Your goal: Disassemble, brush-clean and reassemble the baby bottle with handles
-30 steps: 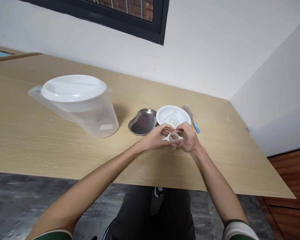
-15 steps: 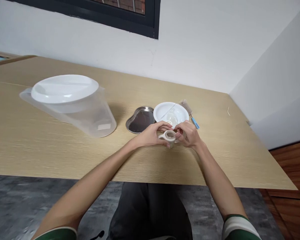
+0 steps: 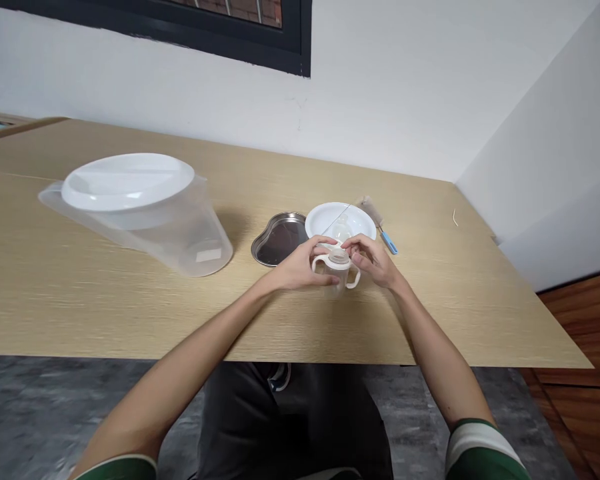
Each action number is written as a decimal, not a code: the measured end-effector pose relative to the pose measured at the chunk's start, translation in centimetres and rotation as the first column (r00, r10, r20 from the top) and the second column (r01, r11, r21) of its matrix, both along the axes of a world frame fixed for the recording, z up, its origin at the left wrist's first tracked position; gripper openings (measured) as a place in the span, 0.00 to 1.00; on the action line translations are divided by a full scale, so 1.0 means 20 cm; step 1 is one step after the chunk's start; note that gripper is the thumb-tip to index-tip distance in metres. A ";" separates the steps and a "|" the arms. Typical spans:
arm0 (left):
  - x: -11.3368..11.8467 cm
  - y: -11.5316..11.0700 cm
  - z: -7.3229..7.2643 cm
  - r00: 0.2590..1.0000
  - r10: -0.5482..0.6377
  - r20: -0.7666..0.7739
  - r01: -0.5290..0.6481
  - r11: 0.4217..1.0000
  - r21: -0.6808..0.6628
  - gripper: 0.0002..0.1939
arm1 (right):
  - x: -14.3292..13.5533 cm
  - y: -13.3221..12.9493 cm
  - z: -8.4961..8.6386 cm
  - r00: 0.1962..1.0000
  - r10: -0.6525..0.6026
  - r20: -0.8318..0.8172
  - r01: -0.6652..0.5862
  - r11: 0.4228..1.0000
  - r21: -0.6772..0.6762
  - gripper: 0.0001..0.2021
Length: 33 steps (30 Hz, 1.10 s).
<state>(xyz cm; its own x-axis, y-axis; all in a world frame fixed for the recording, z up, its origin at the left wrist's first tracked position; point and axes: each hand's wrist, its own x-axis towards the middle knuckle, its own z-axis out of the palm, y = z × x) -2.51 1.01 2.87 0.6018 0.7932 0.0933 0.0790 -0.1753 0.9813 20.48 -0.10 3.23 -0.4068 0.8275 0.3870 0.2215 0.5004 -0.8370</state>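
A small clear bottle (image 3: 337, 265) with a white two-handled collar is upright between my hands, its open mouth facing up. My left hand (image 3: 307, 265) is wrapped round its left side and handle. My right hand (image 3: 371, 259) is closed at the right of the bottle's neck, its fingertips on or beside the rim; they partly hide what they touch. Just behind the hands is a white bowl (image 3: 320, 217) with a clear, dome-like piece (image 3: 343, 227) in it. A thin wire-like stem crosses the bowl.
A large clear pitcher (image 3: 180, 233) with a white lid stands at the left. Beside the bowl lies a kidney-shaped metal tray (image 3: 280, 241). A brush with a blue handle (image 3: 389, 243) is right of the bowl. One thin white piece (image 3: 455, 218) lies farther right.
The bottle has tipped more upright, and its two handles show more clearly. My right hand has shifted up to its neck. The view has moved slightly.
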 end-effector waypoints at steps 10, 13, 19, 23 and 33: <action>-0.02 0.00 0.05 0.984 0.025 0.176 0.024 0.962 -0.271 0.48 | -0.03 0.00 -0.01 0.996 0.056 -0.074 -0.067 0.986 -0.155 0.26; 0.00 -0.01 0.05 0.967 0.062 0.249 0.025 0.943 -0.331 0.47 | -0.03 0.00 0.00 0.982 0.087 -0.168 -0.122 0.970 -0.211 0.28; 0.01 -0.03 0.08 0.946 0.077 0.315 0.056 0.919 -0.391 0.44 | -0.02 0.01 -0.02 0.938 0.112 -0.327 -0.240 0.891 -0.384 0.31; -0.01 -0.01 0.07 0.947 0.028 0.319 0.098 0.923 -0.372 0.46 | 0.00 0.00 0.00 0.918 0.165 -0.360 -0.313 0.859 -0.405 0.30; 0.00 0.00 0.02 0.982 -0.012 0.186 0.039 0.989 -0.141 0.42 | -0.02 -0.01 0.02 0.960 0.116 -0.254 -0.190 0.938 -0.291 0.27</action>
<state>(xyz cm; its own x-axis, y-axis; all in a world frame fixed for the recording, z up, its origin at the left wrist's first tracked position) -2.42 1.08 3.27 0.6053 0.7908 0.0910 -0.1084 -0.0314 0.9936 20.14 -0.36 3.68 -0.4690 0.8554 0.2198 -0.0537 0.2208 -0.9738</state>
